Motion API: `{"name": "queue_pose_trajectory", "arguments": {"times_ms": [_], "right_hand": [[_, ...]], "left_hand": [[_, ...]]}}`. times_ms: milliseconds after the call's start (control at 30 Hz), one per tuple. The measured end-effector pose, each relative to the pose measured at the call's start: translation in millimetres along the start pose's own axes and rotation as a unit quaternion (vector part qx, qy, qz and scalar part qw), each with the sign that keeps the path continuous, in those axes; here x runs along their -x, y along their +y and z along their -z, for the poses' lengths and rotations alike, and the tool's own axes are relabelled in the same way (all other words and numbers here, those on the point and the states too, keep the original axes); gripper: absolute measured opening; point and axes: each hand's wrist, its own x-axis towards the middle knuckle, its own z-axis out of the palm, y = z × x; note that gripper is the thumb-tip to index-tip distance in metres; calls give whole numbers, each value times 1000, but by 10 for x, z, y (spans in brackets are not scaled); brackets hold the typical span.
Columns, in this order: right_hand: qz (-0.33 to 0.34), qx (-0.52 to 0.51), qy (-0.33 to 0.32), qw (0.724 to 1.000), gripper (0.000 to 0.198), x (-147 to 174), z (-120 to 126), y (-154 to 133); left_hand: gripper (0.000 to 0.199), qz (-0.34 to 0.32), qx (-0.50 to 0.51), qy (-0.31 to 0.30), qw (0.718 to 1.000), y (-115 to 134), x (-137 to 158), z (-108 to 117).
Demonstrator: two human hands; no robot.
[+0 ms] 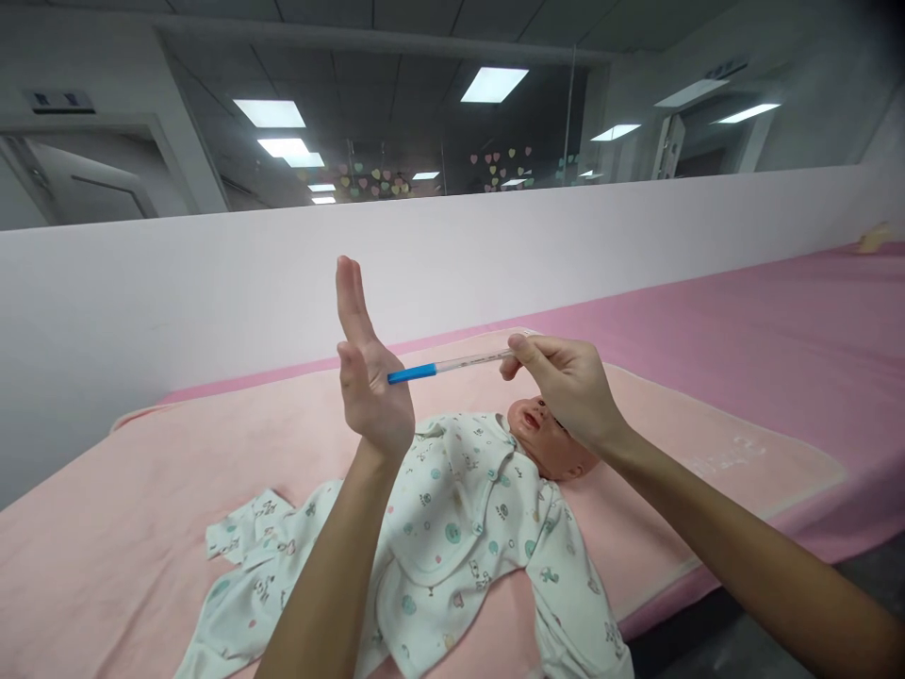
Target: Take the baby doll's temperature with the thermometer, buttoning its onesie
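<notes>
My right hand [566, 382] pinches the clear end of a slim thermometer [472, 360] between thumb and fingertips. Small dark marks run along its clear tube, and a bright blue sleeve [414, 373] covers the other end. My left hand [374, 382] is raised upright with its fingers stretched up. The blue end points at the left palm; whether it touches the skin I cannot tell. Below both hands a baby doll [541, 438] lies on its back in a white printed outfit [452, 528]. My right hand hides part of the doll's head.
A peach blanket [707, 490] is spread under the doll on a pink padded surface [798, 349]. Behind it runs a low white wall [233, 302] with a large window [424, 113] above. A yellowish object [875, 238] sits at the far right.
</notes>
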Motion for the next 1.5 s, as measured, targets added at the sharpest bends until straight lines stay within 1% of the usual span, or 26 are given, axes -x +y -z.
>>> {"name": "queue_pose_trajectory", "arguments": {"times_ms": [67, 167, 267, 367, 533, 667, 800, 867, 900, 933, 967, 1000, 1033, 1067, 1100, 1133, 1167, 1233, 1300, 1367, 1433, 1500], "right_hand": [[31, 16, -14, 999, 42, 9, -2, 2], [99, 42, -29, 994, 39, 23, -3, 4], [149, 63, -44, 986, 34, 17, 3, -2], [168, 73, -53, 982, 32, -4, 22, -2], [193, 84, -66, 975, 24, -20, 68, 38], [200, 81, -70, 974, 22, -31, 78, 58], [185, 69, -70, 978, 21, -58, 54, 42], [172, 83, -58, 980, 22, -34, 72, 43], [166, 97, -43, 980, 22, 4, 104, 55], [158, 114, -23, 980, 22, 64, 156, 79], [147, 134, 4, 980, 22, 148, 231, 119], [131, 154, 37, 979, 21, 259, 329, 174], [102, 173, 66, 977, 21, 392, 448, 245], [66, 191, 106, 974, 21, 545, 584, 330], [25, 212, 136, 967, 22, 710, 730, 423], [-23, 233, 149, 961, 23, 878, 881, 519], [-72, 250, 149, 954, 24, 1041, 1028, 613], [-145, 259, 136, 945, 28, 1315, 1286, 772], [-191, 257, 96, 943, 31, 1483, 1467, 876], [-217, 240, 36, 945, 33, 1534, 1561, 930], [-235, 216, -32, 947, 35, 1498, 1583, 956], [-255, 195, -97, 942, 36, 1412, 1568, 981]], "left_hand": [[66, 5, 15, -12, 1000, 35, -23, 26], [66, 5, 37, -25, 999, 90, -52, 57], [63, 7, 29, -20, 999, 133, -71, 69], [62, 6, 13, -13, 1000, 133, -75, 61], [71, 5, 19, -15, 1000, 63, -60, 54], [72, -9, 15, -2, 1000, 51, -56, 55], [68, -11, 22, 2, 1000, 39, -53, 26], [59, -17, 3, 12, 1000, -13, -34, 5], [52, -13, -18, 29, 999, -53, -18, -5], [43, 0, -40, 61, 997, -101, 2, -13], [35, 20, -60, 107, 992, -153, 26, -19], [34, 44, -75, 159, 983, -208, 51, -25], [39, 68, -82, 208, 972, -264, 79, -32], [44, 89, -83, 244, 962, -321, 108, -42], [47, 107, -77, 264, 955, -377, 139, -57], [48, 123, -70, 267, 953, -431, 173, -80], [49, 139, -64, 254, 955, -485, 210, -111], [48, 173, -60, 202, 962, -591, 295, -191], [47, 210, -66, 129, 967, -697, 391, -275], [45, 257, -83, 47, 962, -800, 489, -330], [43, 317, -99, -55, 942, -889, 579, -338], [43, 375, -103, -184, 903, -953, 652, -312]]}}
